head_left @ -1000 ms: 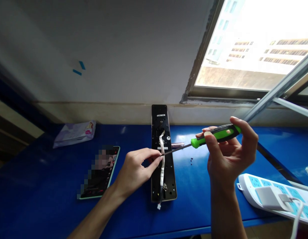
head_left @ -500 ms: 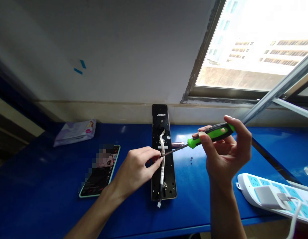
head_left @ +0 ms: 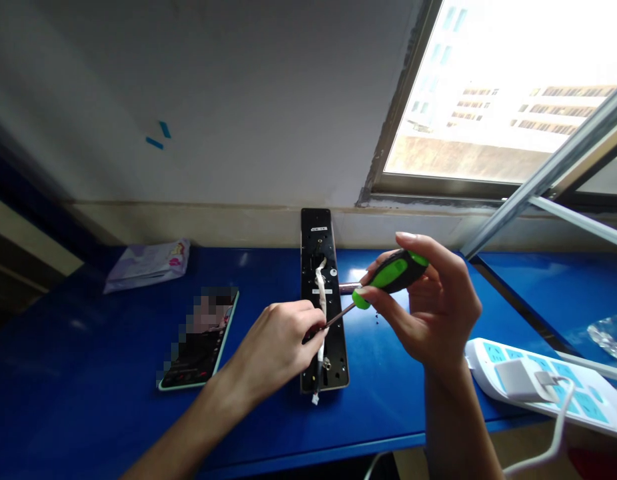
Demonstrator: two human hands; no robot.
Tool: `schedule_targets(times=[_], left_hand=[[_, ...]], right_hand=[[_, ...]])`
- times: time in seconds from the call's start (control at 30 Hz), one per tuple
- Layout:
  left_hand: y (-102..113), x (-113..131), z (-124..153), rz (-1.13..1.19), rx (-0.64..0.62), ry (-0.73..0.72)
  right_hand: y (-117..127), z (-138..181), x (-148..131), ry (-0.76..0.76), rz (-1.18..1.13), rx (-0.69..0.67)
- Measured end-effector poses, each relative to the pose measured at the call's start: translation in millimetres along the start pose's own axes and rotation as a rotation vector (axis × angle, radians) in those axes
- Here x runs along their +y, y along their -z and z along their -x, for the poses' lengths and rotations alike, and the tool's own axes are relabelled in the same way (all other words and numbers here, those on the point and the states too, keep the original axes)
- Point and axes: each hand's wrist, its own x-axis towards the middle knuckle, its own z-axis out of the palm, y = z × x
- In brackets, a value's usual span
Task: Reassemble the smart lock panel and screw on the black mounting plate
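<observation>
A long black lock panel [head_left: 333,360] lies on the blue table [head_left: 108,413], reaching back to the wall, with a white ribbon cable [head_left: 320,297] running down its middle. My right hand [head_left: 428,307] grips a green and black screwdriver [head_left: 388,275], its shaft slanting down and left to the panel. My left hand [head_left: 278,343] is pinched around the shaft's tip just above the panel; I cannot make out any small part between its fingertips. Tiny dark screws [head_left: 377,320] lie on the table right of the panel.
A phone [head_left: 198,347] with a teal case lies left of the panel. A lilac packet [head_left: 146,263] sits at the back left. A white power strip [head_left: 543,393] with a plugged-in adapter lies at the right edge. A window and its metal frame [head_left: 538,180] are above right.
My right hand has moved left and down with the screwdriver, now steeper and closer to the panel. My left hand dropped slightly toward the panel, still pinching the tip.
</observation>
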Motion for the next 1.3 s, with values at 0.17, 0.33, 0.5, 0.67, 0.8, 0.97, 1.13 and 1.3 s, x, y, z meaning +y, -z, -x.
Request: schedule_targets(times=[0.17,0.33,0.5,0.67,0.8,0.97,1.13,1.3], left_hand=[[-9,7,2,0.048,0.069,0.016],[-16,13,5,0.095,0.125,0.026],[-22,12,7,0.069,0.164,0.036],[-33,14,10,0.084,0.253,-0.029],[-41,18,16,0.041,0.306,-0.124],[-48,14,31,-0.001,0.296,-0.206],[-58,-6,56,0.046,0.274,-0.039],[-73,-26,69,0.245,0.170,0.234]], right_hand=[[3,-1,-8,0.021,0.087,0.097],[6,1,-14,-0.007,0.105,0.136],[13,3,-24,-0.082,0.000,-0.012],[17,9,-27,0.004,0.057,0.103],[20,21,-26,0.062,0.122,0.072],[28,35,-31,0.099,0.232,0.026],[39,44,-37,0.124,0.256,0.069],[45,58,-36,0.074,0.243,0.096]])
